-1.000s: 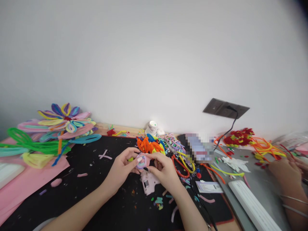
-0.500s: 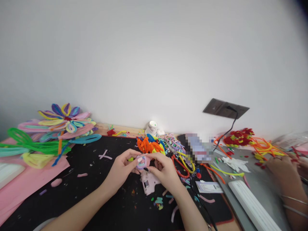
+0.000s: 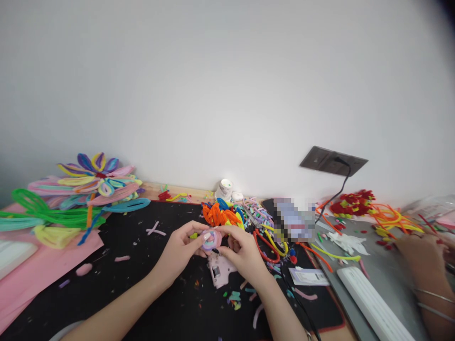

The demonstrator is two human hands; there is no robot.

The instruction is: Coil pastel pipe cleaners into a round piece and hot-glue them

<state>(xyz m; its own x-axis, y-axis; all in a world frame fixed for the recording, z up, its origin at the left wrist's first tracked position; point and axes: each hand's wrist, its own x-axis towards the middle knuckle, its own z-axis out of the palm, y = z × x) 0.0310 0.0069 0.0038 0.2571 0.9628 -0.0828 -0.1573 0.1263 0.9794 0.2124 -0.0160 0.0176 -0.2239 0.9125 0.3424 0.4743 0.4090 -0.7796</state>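
Note:
Between my two hands is a small round coil in pastel pink and purple [image 3: 212, 240], seemingly rolled from pipe cleaner. My left hand [image 3: 182, 246] grips its left side, with the thumb across its face. Fingers of my right hand [image 3: 241, 246] pinch the right edge. Just beneath, a pale pink device [image 3: 220, 271] lies on the black mat [image 3: 170, 303], partly hidden by my right hand. Looped orange pipe cleaners [image 3: 216, 214] sit right behind my fingers.
A pipe-cleaner flower [image 3: 100, 175] and green loops [image 3: 57, 210] lie at left on pink paper [image 3: 53, 274]. Cut pieces [image 3: 258, 208] and a blurred-out phone [image 3: 291, 218] are behind my right hand. A co-worker's hand [image 3: 419, 248] works at far right near a white bar [image 3: 373, 303].
My hands stay in place on the coil, which has turned very slightly. At far right the co-worker's hands have shifted a little.

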